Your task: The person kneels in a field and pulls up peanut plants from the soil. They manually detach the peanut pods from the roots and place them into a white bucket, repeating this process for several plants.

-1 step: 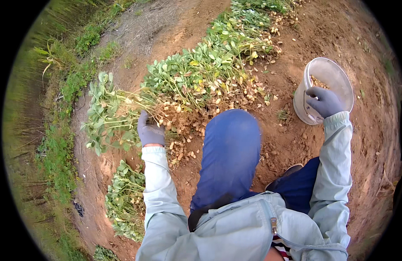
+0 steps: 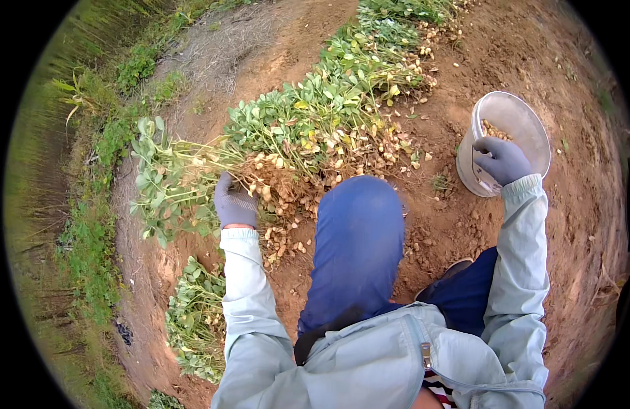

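My left hand [image 2: 236,202], in a grey glove, is closed around the stems of an uprooted peanut plant [image 2: 166,191]. The plant's green leaves spread to the left of the hand, while its roots and pale peanut pods [image 2: 264,178] lie to the right. On the right, my right hand [image 2: 504,161], gloved too, reaches over the near rim of a whitish bucket [image 2: 472,167]. Its fingers are curled together, and what they hold, if anything, is hidden. Some loose peanuts [image 2: 493,129] lie inside the bucket, beyond my fingers.
A long row of pulled peanut plants [image 2: 342,88] runs to the far right across brown soil. Another leafy pile [image 2: 197,320] lies beside my left forearm. My blue-trousered knee [image 2: 361,232] rises between my arms. Grass and weeds [image 2: 90,252] border the left side.
The whole view has shifted slightly. Both hands keep their places, the left at the stems and the right at the bucket rim.
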{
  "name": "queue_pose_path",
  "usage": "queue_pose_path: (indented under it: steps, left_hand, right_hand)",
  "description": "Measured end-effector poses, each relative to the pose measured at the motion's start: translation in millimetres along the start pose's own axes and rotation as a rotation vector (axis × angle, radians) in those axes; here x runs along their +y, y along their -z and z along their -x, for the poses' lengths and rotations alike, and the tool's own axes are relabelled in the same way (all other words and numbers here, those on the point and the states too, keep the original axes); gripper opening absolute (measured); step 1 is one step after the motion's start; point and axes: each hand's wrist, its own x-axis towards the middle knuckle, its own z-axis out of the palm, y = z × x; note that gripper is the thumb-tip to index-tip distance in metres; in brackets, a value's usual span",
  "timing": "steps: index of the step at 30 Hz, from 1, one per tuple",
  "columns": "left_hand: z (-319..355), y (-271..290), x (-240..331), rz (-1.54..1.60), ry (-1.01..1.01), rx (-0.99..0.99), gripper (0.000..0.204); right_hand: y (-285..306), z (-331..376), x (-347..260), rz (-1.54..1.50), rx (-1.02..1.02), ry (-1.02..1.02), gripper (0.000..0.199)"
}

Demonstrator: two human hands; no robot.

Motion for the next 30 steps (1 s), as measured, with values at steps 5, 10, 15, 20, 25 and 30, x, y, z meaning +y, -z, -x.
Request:
queue_pose_path:
  steps: [5,10,15,20,25,30]
  left_hand:
    - [-19,-93,-22,-0.128,0.132,-0.203,0.014]
    - [-19,-171,-60,-0.204,0.288,-0.251,0.023]
    - [7,-227,-82,-0.263,0.405,-0.37,0.023]
    - [14,-253,-106,-0.253,0.518,-0.407,0.023]
    - [24,-254,-124,-0.329,0.5,-0.339,0.028]
    - [33,-258,-129,-0.29,0.434,-0.339,0.036]
  right_hand:
    - [-14,-9,-3,0.052,0.122,0.158,0.024]
    - [-16,-8,-23,-0.122,0.158,0.162,0.028]
    - [-19,-13,-40,-0.306,0.122,0.128,0.034]
    - [-26,-23,-50,-0.364,0.22,0.11,0.05]
    - [-30,-31,-64,-0.372,0.307,0.059,0.064]
    - [-41,-29,-83,-0.268,0.663,0.23,0.026]
